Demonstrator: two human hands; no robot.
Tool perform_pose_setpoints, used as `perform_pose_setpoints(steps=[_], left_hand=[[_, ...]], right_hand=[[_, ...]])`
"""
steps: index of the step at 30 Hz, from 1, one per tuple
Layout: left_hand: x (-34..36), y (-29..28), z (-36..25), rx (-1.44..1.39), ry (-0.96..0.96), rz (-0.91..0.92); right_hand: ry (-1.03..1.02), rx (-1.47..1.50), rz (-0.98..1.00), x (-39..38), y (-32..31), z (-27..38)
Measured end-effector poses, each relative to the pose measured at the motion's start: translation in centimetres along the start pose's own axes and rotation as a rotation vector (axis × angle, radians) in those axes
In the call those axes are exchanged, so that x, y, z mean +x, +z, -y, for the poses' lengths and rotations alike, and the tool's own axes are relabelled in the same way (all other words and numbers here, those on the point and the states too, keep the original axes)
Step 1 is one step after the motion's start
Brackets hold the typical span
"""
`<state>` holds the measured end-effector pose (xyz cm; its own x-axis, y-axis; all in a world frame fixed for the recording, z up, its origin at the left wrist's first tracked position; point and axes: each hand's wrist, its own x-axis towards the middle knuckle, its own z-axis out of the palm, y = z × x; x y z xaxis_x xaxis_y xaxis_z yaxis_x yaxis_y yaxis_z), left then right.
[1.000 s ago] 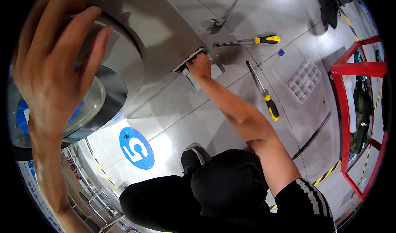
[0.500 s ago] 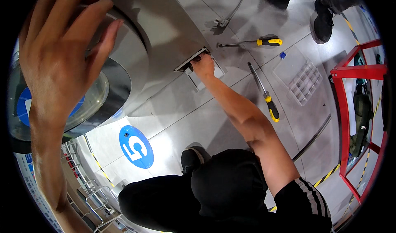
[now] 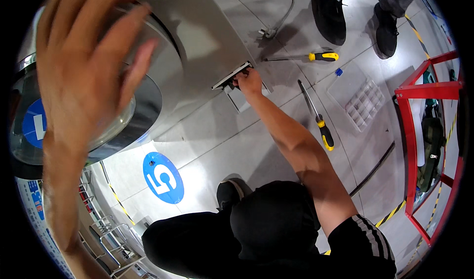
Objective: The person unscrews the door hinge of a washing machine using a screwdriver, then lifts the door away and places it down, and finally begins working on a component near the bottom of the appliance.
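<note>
My left hand [image 3: 81,76] is raised in front of the washing machine's round door [image 3: 123,116]. Its fingers are apart and somewhat blurred, with nothing seen in them. Low on the machine's grey front panel [image 3: 197,27], my right hand [image 3: 249,83] reaches into a small dark hatch opening [image 3: 228,77] near the floor. The fingers of that hand are curled at the opening, and what they grip inside is hidden. Beneath the right hand, a pale hatch flap or shallow tray [image 3: 240,101] lies at floor level.
Two yellow-and-black screwdrivers [image 3: 323,57] [image 3: 326,133] lie on the tiles right of the hatch. Beyond are a clear compartment box [image 3: 364,103], a power plug [image 3: 268,33] and a dark strip [image 3: 375,168]. A red rack [image 3: 407,126] stands right. Another person's shoes [image 3: 330,17] are at the top.
My left hand has shifted slightly to the right and blurred. My right hand stays at the hatch, its fingers slightly shifted. Another person's shoe shows more fully at the top.
</note>
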<state>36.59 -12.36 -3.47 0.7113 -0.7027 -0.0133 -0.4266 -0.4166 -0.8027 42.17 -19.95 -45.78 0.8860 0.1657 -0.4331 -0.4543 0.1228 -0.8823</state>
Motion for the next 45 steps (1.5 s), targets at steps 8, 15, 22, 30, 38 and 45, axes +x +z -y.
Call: perform_pose_setpoints(steps=[8,15,22,30,38,45], left_hand=[[-2.0,-1.7,-7.0,-0.511,0.018,-0.047],[-4.4,-4.3,-9.6,-0.785,-0.007,0.175],[-4.5,-5.9,-11.2,-0.941,-0.072,0.294],[-5.3,-5.5,-13.2,-1.104,-0.06,0.323],[-5.6,-4.8,-14.1,-1.047,-0.017,0.31],[-3.9,3.3,-19.3,-1.427,-0.195,0.541]], right_hand=[[0.099,0.064,-0.006,0.4,-0.8,0.5],[0.14,0.229,0.094,0.1,-0.5,0.7],[0.11,0.182,0.023,1.4,-1.2,-0.1],[0.13,0.539,0.0,-0.6,-1.0,0.9],[0.179,0.421,0.011,1.2,-1.2,0.8],[0.126,0.143,-0.087,2.0,-0.6,-0.8]])
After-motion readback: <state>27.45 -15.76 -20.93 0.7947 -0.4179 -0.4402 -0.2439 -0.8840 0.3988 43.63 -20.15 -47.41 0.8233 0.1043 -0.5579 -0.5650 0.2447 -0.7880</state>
